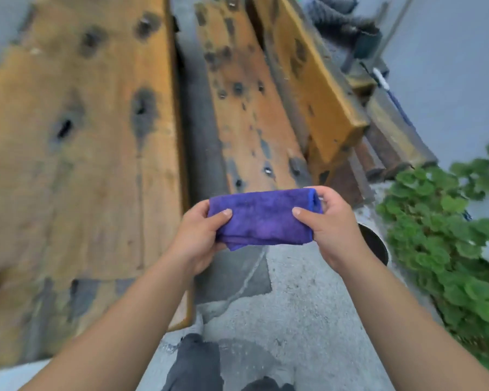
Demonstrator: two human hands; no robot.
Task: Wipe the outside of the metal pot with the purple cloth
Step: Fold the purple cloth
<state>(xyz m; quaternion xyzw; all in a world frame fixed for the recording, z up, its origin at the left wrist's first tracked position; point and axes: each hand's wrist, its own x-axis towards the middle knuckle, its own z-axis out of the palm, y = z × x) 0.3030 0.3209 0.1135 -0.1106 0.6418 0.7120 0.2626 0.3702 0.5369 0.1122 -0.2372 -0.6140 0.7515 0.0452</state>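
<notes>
While no writing shows, both hands grip the purple cloth (263, 218)

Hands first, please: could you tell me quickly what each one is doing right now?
Left hand: grips the left end of the folded purple cloth.
Right hand: grips the cloth's right end.

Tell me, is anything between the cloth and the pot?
Only the right hand. The cloth is gripped by both hands, the left hand at its other end. The pot sits low on the ground just behind the right hand, mostly hidden by it. Nothing else visible blocks the way.
</notes>
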